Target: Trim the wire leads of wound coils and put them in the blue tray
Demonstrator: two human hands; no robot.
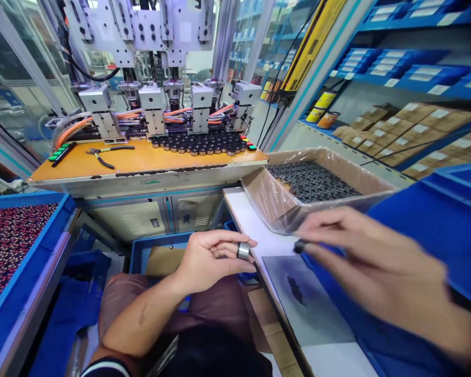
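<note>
My left hand (208, 259) is above my lap, its fingers closed around a small metal ring (243, 251) with a silver outside and a dark inside. Over the white side table (255, 220), my right hand (377, 267) pinches a small black part (299, 246) between thumb and finger. Motion blurs the right hand, and the black part's exact kind cannot be made out. The two hands are apart, with the black part to the right of the ring. Beneath the right hand lies a grey sheet (317, 314) with a dark smudge.
A plastic-lined cardboard box (259, 193) of black parts stands at right. Ahead, an orange machine table (141, 162) bears pliers (105, 152) and rows of black round parts (204, 144) under clamps. At left is a blue bin (58, 225) of small reddish parts.
</note>
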